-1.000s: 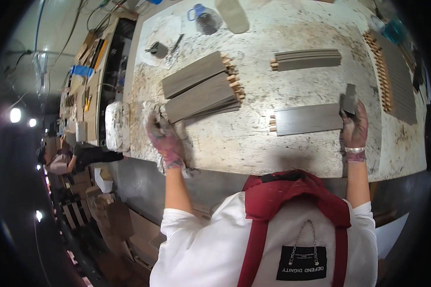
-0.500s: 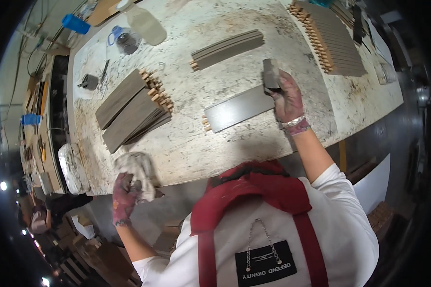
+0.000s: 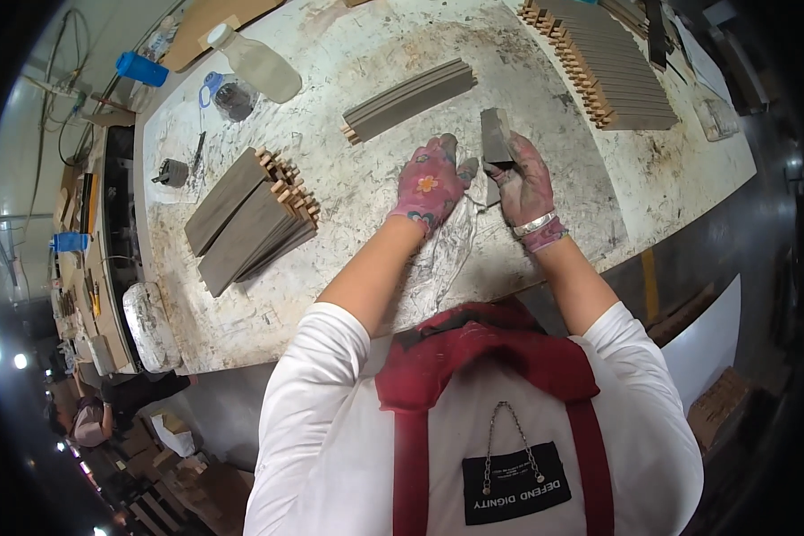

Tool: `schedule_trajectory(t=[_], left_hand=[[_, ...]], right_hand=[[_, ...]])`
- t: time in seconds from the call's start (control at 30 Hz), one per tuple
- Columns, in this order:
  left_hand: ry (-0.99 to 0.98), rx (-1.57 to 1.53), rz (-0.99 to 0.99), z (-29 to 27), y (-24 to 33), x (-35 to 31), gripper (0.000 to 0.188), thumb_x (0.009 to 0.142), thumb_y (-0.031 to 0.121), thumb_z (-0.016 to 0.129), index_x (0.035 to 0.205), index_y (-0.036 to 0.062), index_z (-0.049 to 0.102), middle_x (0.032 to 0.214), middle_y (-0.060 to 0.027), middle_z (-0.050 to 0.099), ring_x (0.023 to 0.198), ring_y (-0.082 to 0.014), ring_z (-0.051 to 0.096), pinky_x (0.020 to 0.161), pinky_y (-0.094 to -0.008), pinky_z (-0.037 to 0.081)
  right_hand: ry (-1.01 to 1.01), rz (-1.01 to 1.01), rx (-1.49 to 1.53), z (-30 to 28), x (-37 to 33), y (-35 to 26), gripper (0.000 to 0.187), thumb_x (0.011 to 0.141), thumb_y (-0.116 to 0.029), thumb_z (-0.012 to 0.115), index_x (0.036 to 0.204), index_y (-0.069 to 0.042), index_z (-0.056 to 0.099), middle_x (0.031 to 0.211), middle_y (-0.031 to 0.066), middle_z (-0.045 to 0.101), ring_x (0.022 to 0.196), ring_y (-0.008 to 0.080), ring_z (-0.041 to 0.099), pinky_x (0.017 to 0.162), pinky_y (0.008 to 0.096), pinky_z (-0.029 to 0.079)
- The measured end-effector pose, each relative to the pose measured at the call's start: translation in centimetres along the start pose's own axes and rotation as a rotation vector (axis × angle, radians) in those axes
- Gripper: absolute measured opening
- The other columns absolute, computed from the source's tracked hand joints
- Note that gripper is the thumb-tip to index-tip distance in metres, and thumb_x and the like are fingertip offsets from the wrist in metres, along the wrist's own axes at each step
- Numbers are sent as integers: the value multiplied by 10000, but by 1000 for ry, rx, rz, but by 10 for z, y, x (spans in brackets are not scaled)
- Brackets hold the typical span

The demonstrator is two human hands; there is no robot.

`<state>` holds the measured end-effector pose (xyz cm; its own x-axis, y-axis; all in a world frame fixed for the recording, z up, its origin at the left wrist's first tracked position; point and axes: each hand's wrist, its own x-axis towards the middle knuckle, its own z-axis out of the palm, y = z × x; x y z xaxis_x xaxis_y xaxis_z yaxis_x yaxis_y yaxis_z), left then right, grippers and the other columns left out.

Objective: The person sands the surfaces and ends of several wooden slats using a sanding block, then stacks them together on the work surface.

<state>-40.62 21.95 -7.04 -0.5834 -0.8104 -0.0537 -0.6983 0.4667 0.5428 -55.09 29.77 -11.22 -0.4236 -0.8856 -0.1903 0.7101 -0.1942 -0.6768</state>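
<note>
My left hand [image 3: 429, 181], in a pink flowered glove, presses down on a white, grey-smudged cloth [image 3: 449, 255] at the middle of the table; its fingertips are partly hidden. The cloth trails from under the palm toward the table's near edge. My right hand [image 3: 527, 186], gloved and stained dark, is closed around a small grey block [image 3: 495, 136] held upright. Between the hands a dark bit of a grey board [image 3: 493, 191] shows; the rest of it is covered by the hands and cloth.
Grey boards with wooden pegs lie in a fanned stack [image 3: 257, 223] on the left, a small stack [image 3: 409, 100] ahead and a long row [image 3: 607, 71] at far right. A cloudy bottle [image 3: 263, 70], a blue-lidded jar [image 3: 232, 100] and a black cup [image 3: 171, 173] stand at far left.
My left hand has swung from the near left edge up to the middle with the cloth, covering the board. My right hand still holds the grey block, slightly further left.
</note>
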Motion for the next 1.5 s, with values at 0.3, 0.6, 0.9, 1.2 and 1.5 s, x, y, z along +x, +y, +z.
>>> schedule_trajectory(t=[0.3, 0.6, 0.9, 1.2, 1.5], left_hand=[[314, 174, 299, -59, -59, -111, 358, 878, 293, 658, 1075, -1, 605, 1077, -194, 615, 985, -384, 588, 848, -452, 473], [305, 667, -145, -131, -203, -295, 499, 715, 135, 720, 1195, 51, 616, 1305, -173, 535, 1184, -387, 497, 997, -470, 414], [470, 547, -262, -146, -253, -294, 438, 743, 5, 601, 1177, 44, 637, 1195, -208, 585, 1124, -393, 566, 955, -435, 465], [988, 283, 21, -189, -165, -231, 432, 939, 200, 628, 1294, -33, 550, 1273, -206, 590, 1195, -329, 551, 1047, -407, 407], [294, 244, 291, -9, -50, -95, 732, 805, 399, 709, 1368, -8, 479, 1337, -204, 524, 1252, -389, 472, 1078, -478, 353]], right_hand=[[21, -15, -49, 4, -3, -3, 331, 969, -216, 567, 1235, -19, 556, 1088, 87, 628, 941, 177, 604, 797, 331, 522], [65, 61, 18, -12, 3, -8, 326, 977, -203, 550, 1258, -38, 551, 1139, 54, 609, 957, 157, 591, 802, 300, 518], [210, -31, -32, -42, -4, -44, 323, 954, -237, 580, 1212, -43, 580, 1093, 66, 609, 949, 159, 568, 753, 293, 507], [95, -272, -949, -14, -38, -53, 371, 884, -279, 680, 1129, -2, 651, 1116, 72, 643, 954, 156, 612, 828, 285, 515], [-575, -489, -1719, 55, -2, -44, 310, 814, -116, 635, 1122, -89, 638, 1069, 169, 588, 987, 371, 589, 871, 443, 490]])
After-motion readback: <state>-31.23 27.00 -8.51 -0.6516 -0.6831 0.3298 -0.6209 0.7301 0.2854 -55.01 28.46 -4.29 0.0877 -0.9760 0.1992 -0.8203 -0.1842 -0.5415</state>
